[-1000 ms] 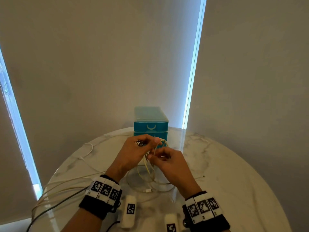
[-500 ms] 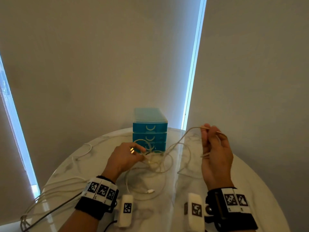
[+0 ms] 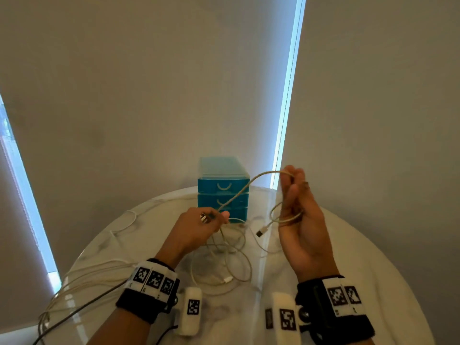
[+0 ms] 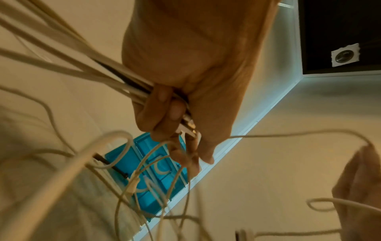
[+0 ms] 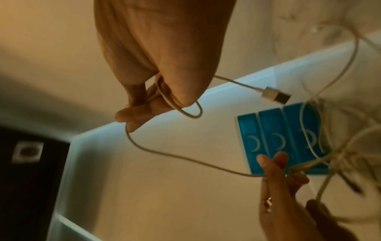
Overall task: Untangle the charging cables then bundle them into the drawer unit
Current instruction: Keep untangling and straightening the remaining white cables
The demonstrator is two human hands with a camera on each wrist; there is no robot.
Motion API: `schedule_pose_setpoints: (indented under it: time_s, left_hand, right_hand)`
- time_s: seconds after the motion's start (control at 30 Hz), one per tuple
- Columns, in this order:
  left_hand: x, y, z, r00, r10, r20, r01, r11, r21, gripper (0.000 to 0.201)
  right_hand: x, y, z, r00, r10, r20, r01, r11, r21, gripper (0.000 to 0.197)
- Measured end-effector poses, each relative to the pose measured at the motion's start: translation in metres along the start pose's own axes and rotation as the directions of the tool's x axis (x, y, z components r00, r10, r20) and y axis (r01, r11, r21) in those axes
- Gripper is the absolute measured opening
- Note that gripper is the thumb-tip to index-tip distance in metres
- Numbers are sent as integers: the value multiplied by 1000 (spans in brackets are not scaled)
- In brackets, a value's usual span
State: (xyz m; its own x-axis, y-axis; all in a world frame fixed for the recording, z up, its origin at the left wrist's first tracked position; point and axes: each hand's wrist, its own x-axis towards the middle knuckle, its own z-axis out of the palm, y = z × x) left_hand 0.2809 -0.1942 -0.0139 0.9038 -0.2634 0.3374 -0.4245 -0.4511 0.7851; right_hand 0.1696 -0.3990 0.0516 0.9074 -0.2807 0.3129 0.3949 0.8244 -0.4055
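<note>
A blue three-drawer unit (image 3: pixel 223 189) stands at the far edge of the round marble table (image 3: pixel 361 257), its drawers closed. My left hand (image 3: pixel 199 227) grips a bunch of white cables (image 4: pixel 86 70) just in front of it. Raised to the right, my right hand (image 3: pixel 297 207) holds a white cable (image 3: pixel 239 195) looped over its fingers, and the cable's USB plug (image 3: pixel 261 230) dangles below. That cable runs in an arc down to my left hand. More tangled loops (image 3: pixel 224 260) lie on the table under the hands.
Long cables (image 3: pixel 82 277), among them one dark one, trail off the table's left edge. Blinds hang behind the table, with bright window strips at the left and behind the drawer unit.
My right hand has pulled away from my left, rising to the right with one cable drawn out of the tangle; its USB plug now hangs free. My left hand has stayed put.
</note>
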Motion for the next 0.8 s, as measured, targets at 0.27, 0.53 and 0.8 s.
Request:
schedule_pose_setpoints:
  time_s: [0.27,0.53,0.8]
  left_hand:
    - [-5,19,-8,981,24,-193,-72,967,-244,42]
    - [-7,19,-21,889,-51,-455,-181,874,-451,32]
    - [0,14,-31,845,-132,-519,-193,829,-526,34]
  right_hand:
    - [8,52,-43,961,274,-27,-213,680,-701,27]
    - [10,61,-76,956,283,-82,-61,-82,-995,15]
    - [23,37,-85,988,141,-59,-32,-187,-982,42]
